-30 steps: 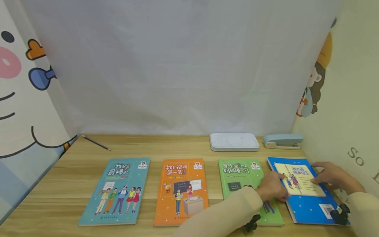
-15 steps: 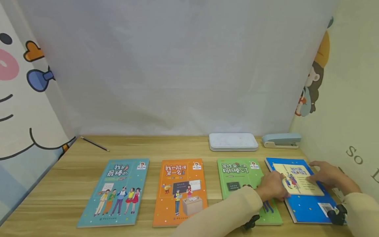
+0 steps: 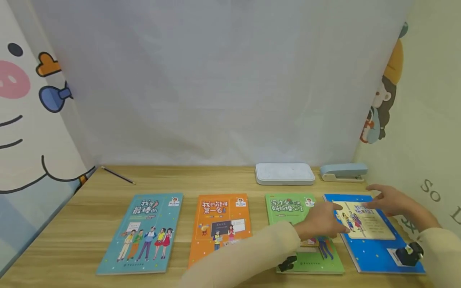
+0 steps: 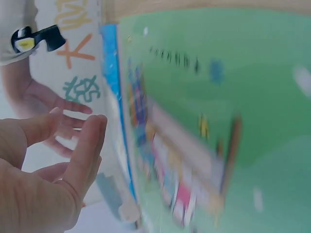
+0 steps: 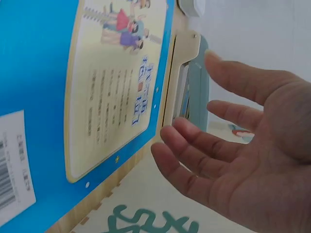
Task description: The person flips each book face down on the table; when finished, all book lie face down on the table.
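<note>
A blue book [image 3: 372, 254] lies at the right end of a row, a cream panel and a barcode on its upper side. Over the gap between it and the green book [image 3: 288, 214], my left hand [image 3: 322, 220] hovers with nothing in it. In the left wrist view that hand's fingers [image 4: 85, 155] are extended, thumb apart, and the green cover is blurred. My right hand [image 3: 390, 200] is raised above the blue book's upper right corner, empty. The right wrist view has its fingers [image 5: 199, 141] loosely bent and spread, beside the book's edge.
An orange book [image 3: 203, 240] and a teal book [image 3: 144, 224] continue the row to the left. Along the back of the table stand a white case [image 3: 284, 174] and a light blue stapler [image 3: 342, 171]. A pencil [image 3: 118, 175] lies back left. Walls close in behind and at right.
Both hands have come off the blue book, where their fingers rested at its side edges. The left hand has drawn up and left, the right hand up toward the back. The books stay put.
</note>
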A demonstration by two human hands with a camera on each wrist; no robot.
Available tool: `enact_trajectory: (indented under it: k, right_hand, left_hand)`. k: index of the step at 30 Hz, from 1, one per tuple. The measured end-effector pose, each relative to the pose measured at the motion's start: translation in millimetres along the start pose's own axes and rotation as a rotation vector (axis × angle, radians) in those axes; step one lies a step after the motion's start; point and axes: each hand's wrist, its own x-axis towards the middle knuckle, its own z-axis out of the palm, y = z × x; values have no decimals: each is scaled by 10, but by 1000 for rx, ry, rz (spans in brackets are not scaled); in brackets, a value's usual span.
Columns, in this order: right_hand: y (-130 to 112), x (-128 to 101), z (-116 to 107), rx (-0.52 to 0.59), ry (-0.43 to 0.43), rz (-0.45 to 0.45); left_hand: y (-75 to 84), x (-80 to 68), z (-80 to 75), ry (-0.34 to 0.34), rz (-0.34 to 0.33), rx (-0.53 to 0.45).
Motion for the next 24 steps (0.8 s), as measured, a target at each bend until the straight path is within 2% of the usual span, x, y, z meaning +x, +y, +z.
enact_trajectory:
  k: [7,12,19,24]
  right_hand:
    - [-260,-29,41,32,4,-162]
    - [-448,-24,81,66,-21,-231]
    - [-669,33,215,103,-38,-317]
    - [-792,84,333,171,-59,-347]
  left_hand:
    - [-214,-212,-378,-43,165,96]
    - [-408,-424,-540,-116,303,179]
    - [-679,-649,-665,-231,547,453]
    - [-821,-791,-710,-297,574,561]
